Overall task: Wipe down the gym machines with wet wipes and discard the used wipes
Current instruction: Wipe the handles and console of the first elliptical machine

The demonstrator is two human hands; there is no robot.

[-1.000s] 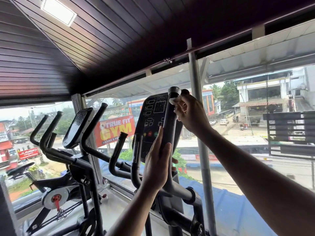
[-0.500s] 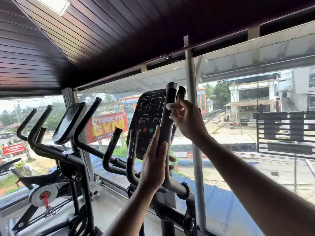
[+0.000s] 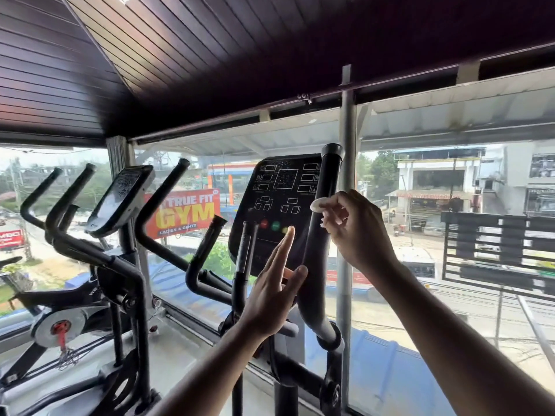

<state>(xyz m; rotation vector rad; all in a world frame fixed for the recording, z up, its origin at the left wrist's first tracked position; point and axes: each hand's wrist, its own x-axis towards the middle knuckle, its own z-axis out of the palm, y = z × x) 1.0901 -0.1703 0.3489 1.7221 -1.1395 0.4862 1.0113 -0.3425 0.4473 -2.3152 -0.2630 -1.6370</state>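
Since a second ago, the right hand (image 3: 357, 226) has been drawn down the handle (image 3: 319, 232) from just under the cap to about a third of the way along, and the left hand (image 3: 271, 298) has been loosened from its flat hold on the lower part.

A small white wipe (image 3: 320, 204) is pinched between the right thumb and forefinger, the other fingers curled loosely behind; the wad is held at the fingertips, against or just beside the right edge of the handle, and contact cannot be confirmed. The left fingers are straight and spread, nothing being held; the thumb lies against the handle below the right hand, while the forefinger points up across the console (image 3: 279, 202), near its coloured buttons.

The step in hand is judged to be the wiping of this handle. For it to be done well, the wad should be flattened under more of the fingers, so that a wider strip is covered, and wrapped partly round the tube, so that the far side is reached. Strokes are best taken downward in one direction, towards the left thumb, with the handle steadied there against swinging. The console face, seemingly speckled, may need a fresh wipe afterwards.
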